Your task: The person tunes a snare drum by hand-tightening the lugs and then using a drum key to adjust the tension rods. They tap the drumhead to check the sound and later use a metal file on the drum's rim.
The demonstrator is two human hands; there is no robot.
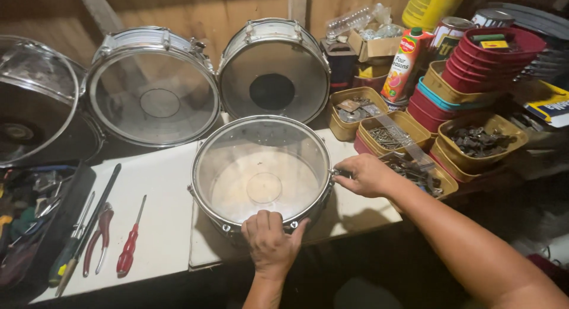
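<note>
Head view looks down on a snare drum (262, 172) with a clear head, lying flat on the white desk (160, 226). Left hand (270, 242) clamps the drum's near rim, fingers curled over the metal hoop. Right hand (366, 175) is closed on a small metal piece at the drum's right rim; what it is cannot be told. Left of the drum lie a red-handled screwdriver (129, 247) and red pliers (101, 235). Behind the drum two more drums (155, 86) stand tilted against the wall. Right of the drum sit yellow trays (394, 134) of metal hardware.
</note>
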